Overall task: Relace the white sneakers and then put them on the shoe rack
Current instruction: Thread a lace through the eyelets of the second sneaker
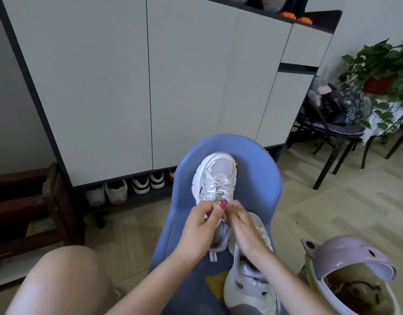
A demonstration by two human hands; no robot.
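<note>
A white sneaker (216, 176) lies on a blue chair (259, 189), toe pointing away from me, with white laces (218, 186) crossed over its tongue. My left hand (201, 226) and my right hand (242, 226) meet at the top eyelets, each pinching a lace end. The second white sneaker (250, 285) lies closer to me on the same chair, under my right forearm, its opening facing up. A shoe cabinet (127, 87) with an open bottom shelf (132, 196) stands behind the chair.
Several other shoes (116, 190) sit in a row on the cabinet's bottom shelf. A pink-lidded bin (350, 273) is at my lower right. A dark wooden stool (37, 212) stands at left, a black chair with bags (332, 119) and a potted plant (382, 64) at right. My knee (64, 280) shows lower left.
</note>
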